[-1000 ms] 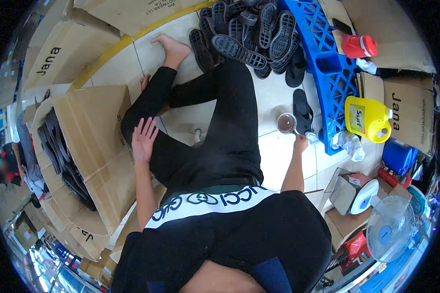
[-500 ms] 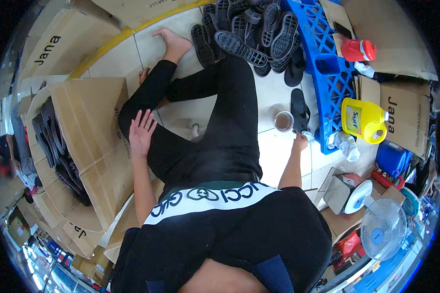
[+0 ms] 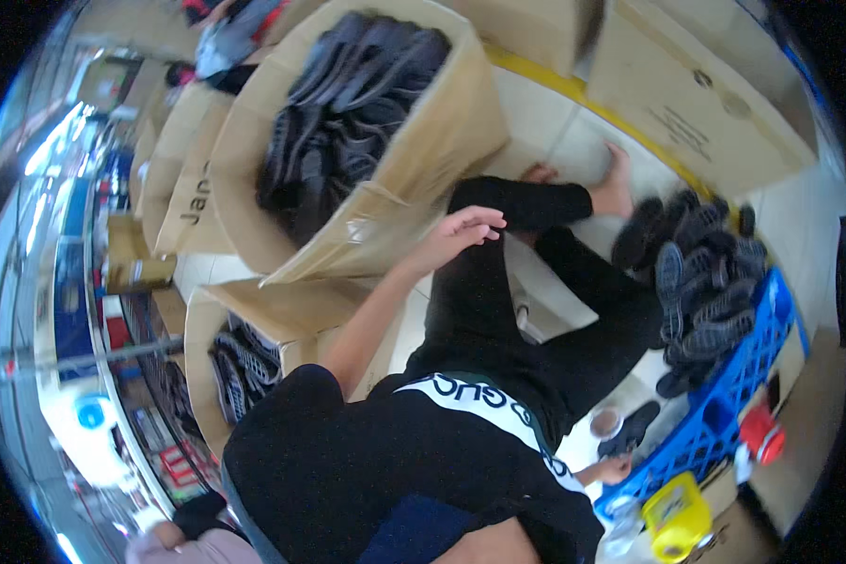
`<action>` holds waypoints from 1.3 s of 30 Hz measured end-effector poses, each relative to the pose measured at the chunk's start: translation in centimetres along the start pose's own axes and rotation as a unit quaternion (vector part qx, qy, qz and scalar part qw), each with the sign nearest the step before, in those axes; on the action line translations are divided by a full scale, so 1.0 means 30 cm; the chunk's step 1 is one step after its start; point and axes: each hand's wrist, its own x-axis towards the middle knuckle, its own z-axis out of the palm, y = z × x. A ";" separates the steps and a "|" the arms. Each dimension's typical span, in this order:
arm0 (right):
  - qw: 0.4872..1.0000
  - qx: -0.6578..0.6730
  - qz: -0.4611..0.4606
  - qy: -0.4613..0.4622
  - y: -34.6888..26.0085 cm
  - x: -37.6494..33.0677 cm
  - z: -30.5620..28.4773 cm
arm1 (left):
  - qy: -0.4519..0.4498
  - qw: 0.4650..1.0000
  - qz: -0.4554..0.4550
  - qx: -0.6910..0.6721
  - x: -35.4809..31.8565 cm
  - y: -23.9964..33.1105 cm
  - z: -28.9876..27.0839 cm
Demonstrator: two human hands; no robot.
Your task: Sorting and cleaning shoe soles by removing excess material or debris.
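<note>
The wearer's body, seen from above and slightly blurred, is dressed mostly in black. A black short-sleeved shirt (image 3: pixel 367 451) carries a broad white band (image 3: pixel 475 399) across it, printed with large dark lettering and a dark emblem; a narrow strip of dark green (image 3: pixel 533 419) edges the band. Near the neck lies a dark navy panel (image 3: pixel 414 526). The left sleeve (image 3: pixel 296 395) is plain black and loose. Black long trousers (image 3: pixel 465 310), plain and matt, reach to the ankle. Forearms, left fingers (image 3: pixel 484 215), right fingers (image 3: pixel 622 465) and feet (image 3: pixel 615 183) are bare.
</note>
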 end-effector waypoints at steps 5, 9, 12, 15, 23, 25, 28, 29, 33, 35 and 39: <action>0.986 -0.153 0.006 -0.069 -0.356 -0.085 -0.005 | 0.138 0.961 0.132 -0.200 -0.179 0.406 -0.288; 0.990 -0.013 -0.014 -0.139 -0.413 0.050 0.086 | 0.299 0.920 0.046 0.249 -0.236 0.306 -0.764; 0.967 0.136 -0.007 -0.217 -0.398 0.095 0.186 | 0.397 0.825 -0.230 0.329 -0.277 0.138 -1.029; 0.929 0.244 0.014 -0.279 -0.271 0.112 0.223 | 0.266 0.745 -0.403 0.460 -0.176 0.056 -0.991; 0.537 0.742 0.357 -0.185 -0.462 0.107 0.169 | 0.133 0.783 -0.357 0.492 -0.291 0.070 -0.948; 0.548 0.756 0.270 -0.234 -0.544 0.075 0.230 | 0.189 0.794 -0.446 0.368 -0.411 0.051 -1.162; 0.536 0.755 0.316 -0.205 -0.760 0.024 0.121 | 0.148 0.846 -0.501 0.112 -0.333 0.386 -1.090; 0.537 0.761 0.298 -0.210 -0.730 0.014 0.107 | 0.076 0.886 -0.457 0.029 -0.303 0.544 -0.963; 0.461 0.802 0.204 -0.319 -1.040 -0.027 0.107 | 0.051 0.972 -0.165 0.156 -0.408 0.851 -0.586; 0.382 0.821 0.240 -0.350 -1.195 -0.070 0.149 | 0.042 0.968 -0.112 0.222 -0.480 0.874 -0.447; 0.362 0.794 0.369 -0.321 -1.494 -0.153 0.045 | 0.122 0.935 0.145 0.299 -0.510 0.900 -0.150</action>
